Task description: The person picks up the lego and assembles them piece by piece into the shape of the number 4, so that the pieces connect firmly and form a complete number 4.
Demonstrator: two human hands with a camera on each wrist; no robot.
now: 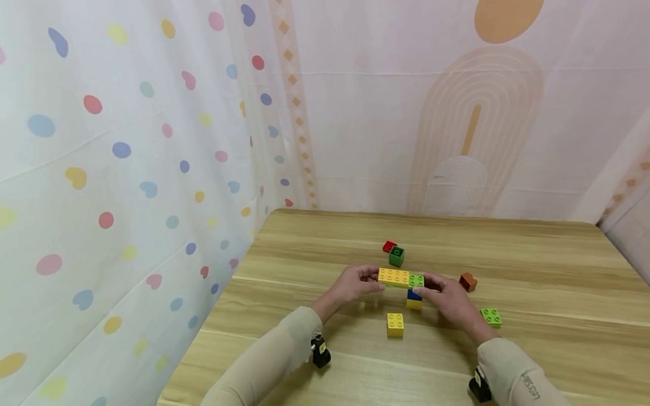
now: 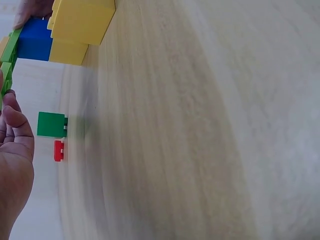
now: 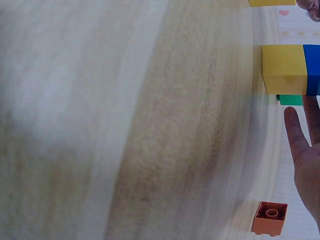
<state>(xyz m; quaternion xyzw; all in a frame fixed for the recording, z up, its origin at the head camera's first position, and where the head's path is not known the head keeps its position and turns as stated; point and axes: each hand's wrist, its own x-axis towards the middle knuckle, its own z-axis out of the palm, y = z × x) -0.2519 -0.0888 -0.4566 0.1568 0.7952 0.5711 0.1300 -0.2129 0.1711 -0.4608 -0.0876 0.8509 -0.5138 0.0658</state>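
A long yellow brick [image 1: 393,276] and a light green brick [image 1: 416,280] lie side by side, raised above the table, with more light green under them. Beneath their right end stand a blue brick [image 1: 414,294] and a yellow brick [image 1: 413,304], stacked. My left hand [image 1: 352,285] pinches the long brick's left end between thumb and fingers. At the other end, my right hand [image 1: 452,299] grips the light green brick, thumb in front and fingers behind. In the right wrist view two fingers of the right hand [image 3: 307,165] extend beside the blue brick [image 3: 312,70].
A loose yellow brick [image 1: 395,325] stands in front of the stack. Behind are a dark green brick [image 1: 396,256] and a red one [image 1: 389,247]. To the right lie a brown brick [image 1: 468,282] and a light green brick [image 1: 491,317]. Curtains hang behind and left.
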